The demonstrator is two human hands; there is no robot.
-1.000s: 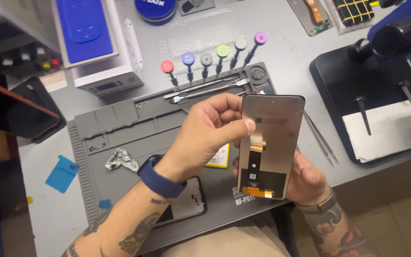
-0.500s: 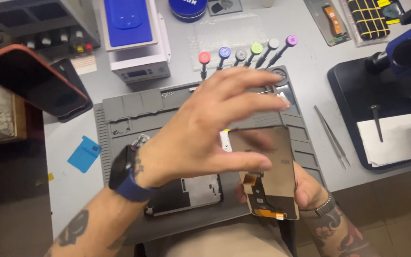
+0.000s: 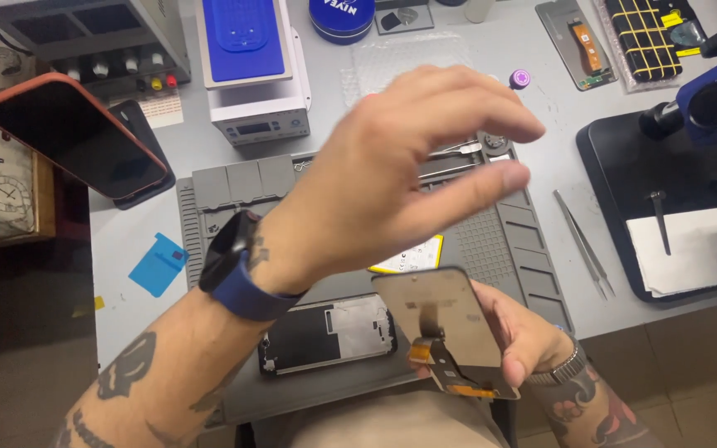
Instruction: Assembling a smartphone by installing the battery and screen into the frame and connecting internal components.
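We see the left hand (image 3: 400,178) up in the air over the grey work mat (image 3: 499,241), fingers stretched out and loose, holding nothing. A dark blue band (image 3: 238,270) wraps its wrist. The right hand (image 3: 524,336) sits low near the table's front edge, its fingers closed around a phone screen panel (image 3: 450,328). The panel is tilted, back side up, with a thin orange strip at its lower end. The two hands are apart.

Just left of the panel, an opened phone (image 3: 329,332) lies flat on the mat. A yellow and white flat part (image 3: 412,257), maybe a battery, peeks out under the left hand. A blue card (image 3: 159,264) lies on the table left of the mat. A round blue tin (image 3: 340,17) sits at the far edge. Metal tweezers (image 3: 584,245) lie in the bare strip between the mat and a black pad (image 3: 616,199).
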